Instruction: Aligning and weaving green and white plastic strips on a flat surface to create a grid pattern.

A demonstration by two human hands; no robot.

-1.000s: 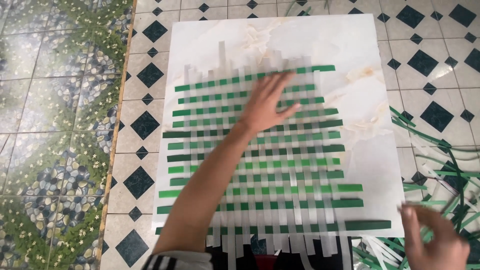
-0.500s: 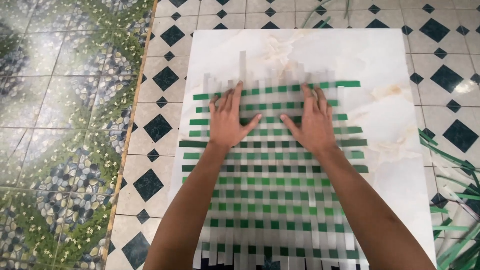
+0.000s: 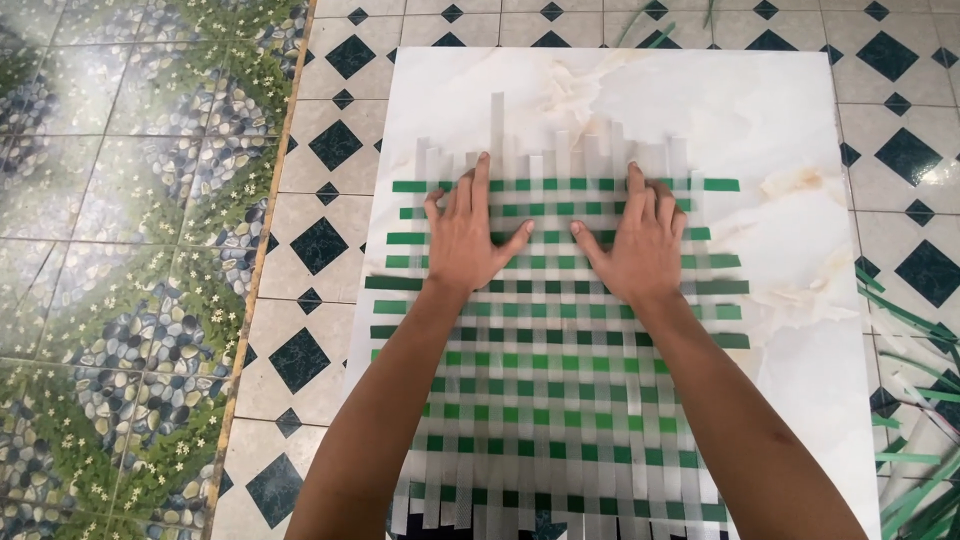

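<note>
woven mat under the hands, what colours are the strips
Green and white strips in a checkered weave on the woven mat, seen in the head view.

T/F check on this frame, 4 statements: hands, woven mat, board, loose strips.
1. Both hands lie flat, palms down, on the green-and-white woven strip mat. True: left hand, right hand.
2. The mat rests on a dark wooden board. False: it lies on a white marble-patterned board.
3. Loose green strips lie at the right edge. True.
4. The right hand holds a strip lifted off the mat. False: its fingers are spread flat, holding nothing.
</note>
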